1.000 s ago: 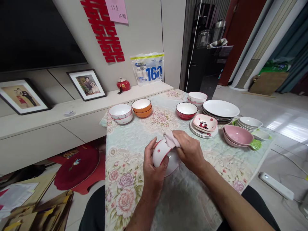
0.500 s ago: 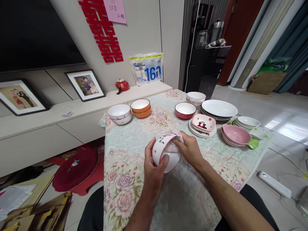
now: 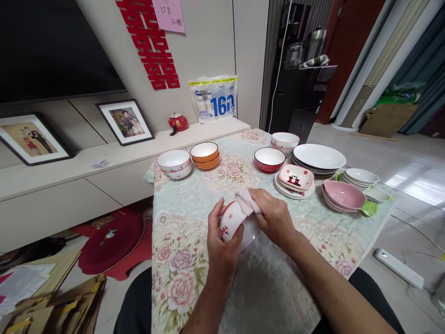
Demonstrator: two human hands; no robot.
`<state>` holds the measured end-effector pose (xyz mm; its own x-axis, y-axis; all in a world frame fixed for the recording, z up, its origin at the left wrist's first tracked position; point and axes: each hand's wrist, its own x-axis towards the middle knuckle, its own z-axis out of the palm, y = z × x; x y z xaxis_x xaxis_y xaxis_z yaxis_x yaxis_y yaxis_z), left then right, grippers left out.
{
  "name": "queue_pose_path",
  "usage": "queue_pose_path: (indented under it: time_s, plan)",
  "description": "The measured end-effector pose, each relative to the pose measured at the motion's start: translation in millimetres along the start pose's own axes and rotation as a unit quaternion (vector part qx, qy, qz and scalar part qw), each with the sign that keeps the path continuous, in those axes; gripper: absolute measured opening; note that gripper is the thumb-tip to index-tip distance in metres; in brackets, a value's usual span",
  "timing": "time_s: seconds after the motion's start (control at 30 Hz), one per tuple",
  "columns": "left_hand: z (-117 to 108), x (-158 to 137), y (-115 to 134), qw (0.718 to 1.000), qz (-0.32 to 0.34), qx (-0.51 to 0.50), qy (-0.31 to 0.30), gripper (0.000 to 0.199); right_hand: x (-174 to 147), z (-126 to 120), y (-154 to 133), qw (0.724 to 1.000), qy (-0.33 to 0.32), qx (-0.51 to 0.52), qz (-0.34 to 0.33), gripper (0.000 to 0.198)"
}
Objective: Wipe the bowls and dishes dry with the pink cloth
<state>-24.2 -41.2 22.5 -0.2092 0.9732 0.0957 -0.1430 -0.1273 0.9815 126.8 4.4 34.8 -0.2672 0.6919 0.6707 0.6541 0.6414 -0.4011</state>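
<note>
Tablecloth [image 3: 205,199] beneath bowl [image 3: 233,219], cabinet [image 3: 59,190] beyond

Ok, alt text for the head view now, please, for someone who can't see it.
A person's left hand grips a tilted white bowl with a red rim, while the right hand holds a pale cloth against that rim. Beyond them, on a flowered tablecloth, stand stacked white bowls, orange bowls, a red bowl, white plates and pink dishes.
</note>
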Motion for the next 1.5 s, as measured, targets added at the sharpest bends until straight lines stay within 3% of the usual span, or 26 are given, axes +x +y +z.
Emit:
queue_pose_path:
  time_s: [0.07,0.17,0.27,0.33,0.43,0.53,0.63,0.73,0.8,0.9,0.97,1.13,1.23,1.27,1.33,1.43,1.5]
  plan:
    - [1,-1,1,0.999,0.004,-0.03,0.018,0.071,0,6,7,0.991,-0.015,0.086,0.103,0.027]
    - [1,1,-1,0.997,0.018,-0.066,0.045,0.072,-2,18,13,0.94,-0.04,0.239,0.24,0.017]
    - [-1,4,-6,0.996,0.021,-0.069,0.057,0.073,-4,28,16,0.888,-0.072,0.347,0.292,0.021]
    - [-2,5,-8,0.998,0.016,-0.053,0.038,0.077,-5,28,18,0.891,-0.059,0.339,0.295,0.02]
    - [-2,6,-9,1.0,-0.002,-0.015,-0.02,0.078,-6,17,19,0.95,-0.006,0.201,0.238,0.019]
    - [-1,7,-7,0.998,-0.005,0.035,-0.059,0.073,-6,3,14,0.998,0.011,0.002,0.068,0.033]
    - [0,7,-6,0.994,0.029,0.086,-0.059,0.069,-5,-2,4,0.986,0.035,-0.137,-0.092,0.036]
    - [0,8,-6,0.994,0.054,0.089,-0.042,0.066,-4,0,-2,0.977,0.046,-0.16,-0.134,0.033]
    - [-1,6,-6,0.997,0.045,0.062,-0.024,0.063,-2,1,-1,0.988,0.03,-0.122,-0.095,0.034]
    - [-1,4,-5,0.999,0.032,0.017,0.001,0.064,-1,3,7,0.999,-0.01,-0.024,0.019,0.032]
    - [-1,2,-5,0.999,0.029,-0.01,0.018,0.066,-1,6,13,0.992,-0.042,0.049,0.106,0.024]
    - [-1,6,-3,0.987,-0.032,-0.145,0.054,0.074,-4,14,19,0.921,-0.141,0.227,0.282,0.021]
    - [1,10,-3,0.97,-0.076,-0.219,0.074,0.071,-4,9,19,0.85,-0.268,0.306,0.335,0.027]
    - [2,12,-3,0.965,-0.087,-0.237,0.073,0.069,-2,5,20,0.839,-0.297,0.31,0.335,0.029]
    - [3,14,-4,0.956,-0.116,-0.261,0.068,0.062,2,-7,21,0.867,-0.285,0.266,0.309,0.03]
    - [4,17,-6,0.943,-0.165,-0.275,0.087,0.053,9,-25,18,0.952,-0.151,0.08,0.254,0.031]
    - [4,18,-7,0.938,-0.182,-0.281,0.085,0.051,13,-34,12,0.973,-0.09,-0.019,0.213,0.034]
